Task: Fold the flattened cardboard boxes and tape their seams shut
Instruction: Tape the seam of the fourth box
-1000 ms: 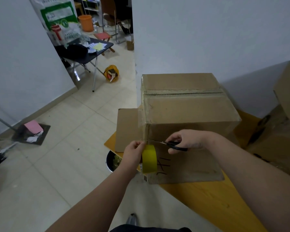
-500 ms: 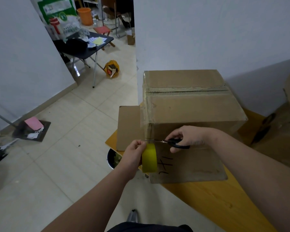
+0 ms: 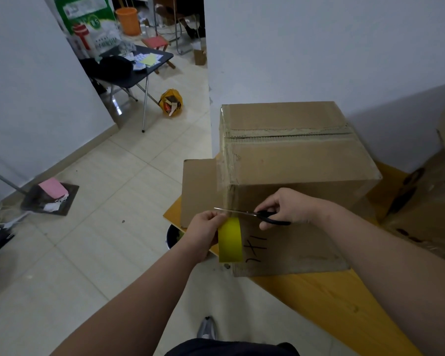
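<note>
Along the right, a yellow wooden table (image 3: pixel 319 299) set against the white wall. On it, a closed cardboard box (image 3: pixel 293 163) standing upright, top seam taped across, black marker strokes on the near face. Just to its right, at the edge of view, more cardboard boxes (image 3: pixel 427 206), partly cut off. Behind the box's left side, a flat sheet of cardboard (image 3: pixel 198 191), sticking out past the table edge.

At the box's near left corner, left hand (image 3: pixel 206 229) gripping a yellow roll of tape (image 3: pixel 230 240), fingers curled round the roll's left side and thumb up by its top; roll held on edge against the near face, touching it. Right hand (image 3: pixel 290 206) closed on the black handles of a pair of scissors (image 3: pixel 242 213), fingers bent round the loops. Blades pointing left, level, lying just above the roll and across the box corner; hard to tell whether parted or together.
</note>
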Demonstrator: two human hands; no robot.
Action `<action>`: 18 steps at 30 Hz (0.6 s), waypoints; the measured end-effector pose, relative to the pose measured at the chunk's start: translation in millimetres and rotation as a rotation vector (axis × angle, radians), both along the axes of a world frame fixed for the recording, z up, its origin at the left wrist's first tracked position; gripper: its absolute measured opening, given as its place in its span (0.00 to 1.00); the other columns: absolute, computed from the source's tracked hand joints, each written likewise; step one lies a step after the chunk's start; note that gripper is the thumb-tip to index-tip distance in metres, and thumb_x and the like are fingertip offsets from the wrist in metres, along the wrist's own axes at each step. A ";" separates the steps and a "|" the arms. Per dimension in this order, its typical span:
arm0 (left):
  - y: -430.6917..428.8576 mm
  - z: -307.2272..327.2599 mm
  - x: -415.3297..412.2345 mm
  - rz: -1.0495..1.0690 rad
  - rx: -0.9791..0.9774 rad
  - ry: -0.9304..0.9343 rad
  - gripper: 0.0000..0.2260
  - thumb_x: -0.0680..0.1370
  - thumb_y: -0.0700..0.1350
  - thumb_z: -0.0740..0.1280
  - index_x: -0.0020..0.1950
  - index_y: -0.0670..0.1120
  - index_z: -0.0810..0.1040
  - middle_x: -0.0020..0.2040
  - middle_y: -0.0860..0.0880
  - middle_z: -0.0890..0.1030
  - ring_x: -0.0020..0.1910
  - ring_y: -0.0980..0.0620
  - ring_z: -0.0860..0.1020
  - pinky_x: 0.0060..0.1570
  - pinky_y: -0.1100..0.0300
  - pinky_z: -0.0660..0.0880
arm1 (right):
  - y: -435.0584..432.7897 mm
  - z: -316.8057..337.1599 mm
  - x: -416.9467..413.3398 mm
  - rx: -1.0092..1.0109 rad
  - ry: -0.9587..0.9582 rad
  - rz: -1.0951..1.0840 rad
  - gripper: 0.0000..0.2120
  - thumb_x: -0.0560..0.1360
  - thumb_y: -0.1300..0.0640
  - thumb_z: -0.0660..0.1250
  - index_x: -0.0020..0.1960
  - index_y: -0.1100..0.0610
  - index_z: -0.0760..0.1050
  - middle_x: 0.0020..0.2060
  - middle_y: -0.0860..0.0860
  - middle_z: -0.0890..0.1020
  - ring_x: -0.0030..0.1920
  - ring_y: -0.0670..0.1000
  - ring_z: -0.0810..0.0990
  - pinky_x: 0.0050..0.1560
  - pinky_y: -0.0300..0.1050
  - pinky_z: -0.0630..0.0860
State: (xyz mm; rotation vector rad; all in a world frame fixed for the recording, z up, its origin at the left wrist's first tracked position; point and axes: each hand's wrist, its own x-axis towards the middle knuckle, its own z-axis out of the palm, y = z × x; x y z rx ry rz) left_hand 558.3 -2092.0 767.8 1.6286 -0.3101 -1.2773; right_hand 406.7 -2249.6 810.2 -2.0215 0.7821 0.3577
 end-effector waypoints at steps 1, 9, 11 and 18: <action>0.3 -0.6 0.4 -0.001 0.004 -0.003 0.06 0.80 0.44 0.64 0.47 0.42 0.77 0.37 0.46 0.77 0.34 0.50 0.76 0.32 0.59 0.74 | 1.9 0.0 0.6 -0.006 0.005 0.009 0.20 0.69 0.53 0.77 0.60 0.51 0.80 0.44 0.44 0.80 0.45 0.43 0.77 0.46 0.32 0.73; 15.5 -17.9 -4.1 -0.025 0.122 -0.123 0.05 0.81 0.44 0.62 0.47 0.46 0.76 0.42 0.45 0.76 0.40 0.48 0.75 0.41 0.56 0.76 | 27.7 -11.6 -3.1 0.078 0.031 0.017 0.21 0.68 0.49 0.77 0.58 0.48 0.76 0.50 0.45 0.79 0.50 0.44 0.78 0.47 0.33 0.73; 19.0 -24.3 -3.8 -0.037 0.174 -0.180 0.05 0.81 0.45 0.62 0.47 0.46 0.75 0.45 0.44 0.75 0.44 0.47 0.75 0.45 0.54 0.75 | 34.2 -9.1 -8.1 0.141 -0.053 -0.090 0.21 0.69 0.50 0.77 0.59 0.49 0.75 0.50 0.45 0.78 0.50 0.42 0.77 0.45 0.30 0.72; 19.2 -23.6 -36.2 -0.166 0.100 -0.224 0.05 0.80 0.47 0.63 0.46 0.47 0.72 0.42 0.46 0.74 0.40 0.48 0.71 0.40 0.56 0.68 | 56.9 -23.9 -73.3 0.090 0.031 -0.376 0.26 0.71 0.47 0.75 0.64 0.52 0.70 0.54 0.46 0.74 0.56 0.52 0.76 0.54 0.44 0.74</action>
